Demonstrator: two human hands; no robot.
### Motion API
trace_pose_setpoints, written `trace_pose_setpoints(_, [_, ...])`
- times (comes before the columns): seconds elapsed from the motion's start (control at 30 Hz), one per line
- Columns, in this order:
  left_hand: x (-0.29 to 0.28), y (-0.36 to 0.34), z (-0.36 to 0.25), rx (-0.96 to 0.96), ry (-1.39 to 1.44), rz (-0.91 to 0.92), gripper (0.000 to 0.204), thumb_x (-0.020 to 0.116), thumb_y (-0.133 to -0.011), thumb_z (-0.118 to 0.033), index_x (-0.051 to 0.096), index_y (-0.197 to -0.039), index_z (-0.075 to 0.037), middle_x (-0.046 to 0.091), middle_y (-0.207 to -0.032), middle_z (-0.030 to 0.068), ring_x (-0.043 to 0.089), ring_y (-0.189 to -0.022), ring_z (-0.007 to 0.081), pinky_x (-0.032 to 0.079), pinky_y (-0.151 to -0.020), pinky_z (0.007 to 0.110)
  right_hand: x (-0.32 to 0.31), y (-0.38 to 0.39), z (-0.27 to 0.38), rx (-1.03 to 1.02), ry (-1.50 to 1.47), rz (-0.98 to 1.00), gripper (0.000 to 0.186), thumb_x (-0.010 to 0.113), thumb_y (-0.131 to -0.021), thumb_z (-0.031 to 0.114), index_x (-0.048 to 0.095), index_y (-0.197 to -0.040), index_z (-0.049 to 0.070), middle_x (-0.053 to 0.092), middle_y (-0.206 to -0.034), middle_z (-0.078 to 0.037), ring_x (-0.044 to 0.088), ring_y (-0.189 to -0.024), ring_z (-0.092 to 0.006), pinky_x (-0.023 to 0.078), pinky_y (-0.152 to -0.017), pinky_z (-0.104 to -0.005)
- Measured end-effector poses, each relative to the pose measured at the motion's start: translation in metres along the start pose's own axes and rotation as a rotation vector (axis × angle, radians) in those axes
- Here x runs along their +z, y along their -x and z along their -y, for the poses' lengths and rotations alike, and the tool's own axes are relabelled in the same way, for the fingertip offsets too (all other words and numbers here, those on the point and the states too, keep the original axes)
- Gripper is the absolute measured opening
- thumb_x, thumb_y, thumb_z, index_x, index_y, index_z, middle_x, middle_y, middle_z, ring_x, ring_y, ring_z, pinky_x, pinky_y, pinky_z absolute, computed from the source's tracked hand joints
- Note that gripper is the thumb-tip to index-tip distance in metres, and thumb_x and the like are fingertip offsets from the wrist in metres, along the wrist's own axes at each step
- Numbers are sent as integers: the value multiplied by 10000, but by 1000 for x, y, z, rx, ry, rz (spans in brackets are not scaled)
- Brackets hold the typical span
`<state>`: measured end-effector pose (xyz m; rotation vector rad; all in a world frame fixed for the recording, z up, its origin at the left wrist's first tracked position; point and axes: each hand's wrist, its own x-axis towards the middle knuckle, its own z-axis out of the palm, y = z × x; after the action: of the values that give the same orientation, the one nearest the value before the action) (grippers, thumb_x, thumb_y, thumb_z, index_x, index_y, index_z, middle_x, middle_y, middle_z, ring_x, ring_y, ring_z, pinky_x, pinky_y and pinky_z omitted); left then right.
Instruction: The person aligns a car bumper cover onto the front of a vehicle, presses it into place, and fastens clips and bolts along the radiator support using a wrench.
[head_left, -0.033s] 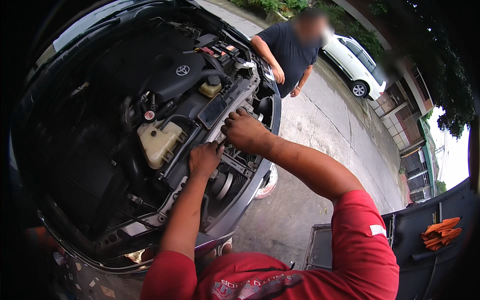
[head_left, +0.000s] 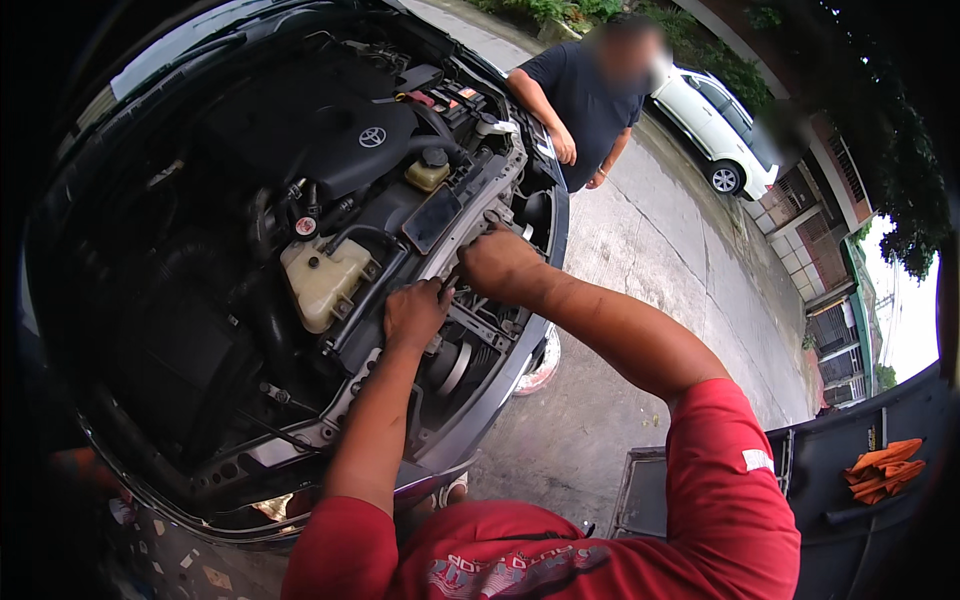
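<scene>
Both my hands are at the front crossmember (head_left: 486, 200) of a car's open engine bay. My left hand (head_left: 415, 313) is closed, thumb and fingers pinched around a small dark piece that I cannot make out. Just beyond it and to the right, my right hand (head_left: 500, 263) is curled over the same spot, its fingers bent down and mostly hidden. A ring-shaped metal end shows past its knuckles; whether it belongs to a tool or the car, I cannot tell. A phone (head_left: 432, 220) with a dark screen lies on the panel just left of my right hand.
A cream coolant reservoir (head_left: 318, 285) sits left of my hands, with the black engine cover (head_left: 345, 150) behind. Another person (head_left: 590, 110) leans on the fender at the far side. Orange gloves (head_left: 884, 470) lie on a dark surface at right. A white car (head_left: 715, 130) is parked beyond.
My right hand has shifted slightly toward me, baring a ring-shaped metal end beyond its knuckles. The left hand keeps its pinch. The whole view has moved a little.
</scene>
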<state>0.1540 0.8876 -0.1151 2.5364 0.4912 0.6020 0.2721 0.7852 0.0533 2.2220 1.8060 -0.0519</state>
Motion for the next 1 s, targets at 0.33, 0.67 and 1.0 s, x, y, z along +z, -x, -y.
trace_pose_setpoints(0.33, [-4, 3, 2, -1, 18, 6, 330, 696, -1005, -405, 758, -971, -83, 779, -924, 139, 758, -878, 363, 587, -817, 488, -13, -1, 10, -62, 82, 70, 371, 674, -1011, 349, 775, -1207, 51, 784, -1104, -210, 757, -1081, -371, 474, -1113, -546])
trace_pose_setpoints(0.67, [-2, 3, 7, 6, -49, 36, 381, 659, -1025, -434, 768, -958, -75, 782, -926, 124, 768, -898, 327, 595, -829, 474, -12, 5, 11, -35, 75, -154, 486, 726, -925, 337, 667, -1300, 33, 714, -1206, -156, 606, -1313, -319, 489, -1063, -490])
trace_pose_setpoints(1.0, [-6, 10, 5, 6, 51, 1, 341, 694, -1003, -403, 774, -995, -71, 778, -933, 134, 766, -918, 347, 597, -877, 474, -2, 2, 19, 278, -226, 97, 461, 628, -1034, 401, 739, -1233, 0, 774, -1089, -245, 734, -1037, -464, 559, -970, -560])
